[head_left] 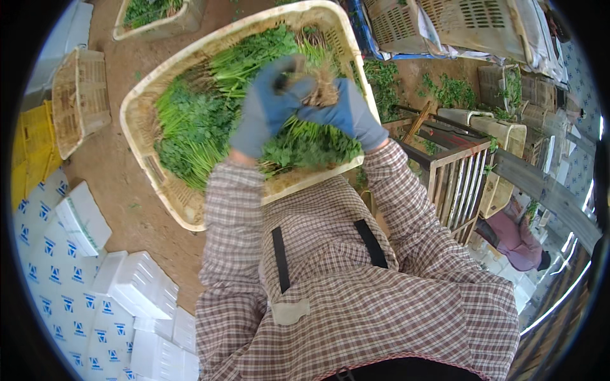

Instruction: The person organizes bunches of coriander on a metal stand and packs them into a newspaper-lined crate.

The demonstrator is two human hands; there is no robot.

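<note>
A large cream plastic crate (143,171) in front of me holds bunches of coriander (200,120), leafy and green with pale roots. Over its middle, my right hand (349,114), in a blue and grey glove, is closed round a coriander bunch (323,92) whose brownish roots point up toward me. Close against that bunch on the left is my left hand (267,105), gloved the same way. Its fingers are curled in and blurred by motion, and what they pinch is hidden.
Another crate of greens (152,14) stands at the far left, near an upright cream crate (79,98) and a yellow crate (32,152). White foam boxes (143,286) are stacked at lower left. A slatted metal frame (457,184) stands right, with a crouching person (515,238) beyond.
</note>
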